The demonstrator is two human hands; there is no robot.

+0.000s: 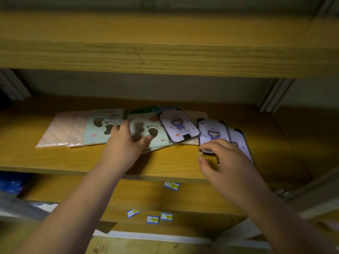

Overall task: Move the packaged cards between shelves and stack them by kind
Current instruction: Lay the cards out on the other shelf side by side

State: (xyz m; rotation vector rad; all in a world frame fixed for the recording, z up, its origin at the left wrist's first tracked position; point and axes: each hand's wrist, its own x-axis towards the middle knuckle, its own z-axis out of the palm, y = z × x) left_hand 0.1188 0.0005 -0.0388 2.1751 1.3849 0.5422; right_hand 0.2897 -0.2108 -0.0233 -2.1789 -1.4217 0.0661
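Observation:
Packaged cards lie spread on a wooden shelf. At the left are a pale pink pack and a mint footprint card. My left hand grips a second mint footprint card by its near left edge, thumb on top. A lilac cartoon-girl card overlaps it on the right. My right hand pinches the near edge of another lilac girl card; a third lilac card lies partly under my fingers.
A thick wooden shelf board hangs close above. Lower shelf fronts carry small blue-and-yellow price labels. A metal upright stands at the back right. Blue items sit low left.

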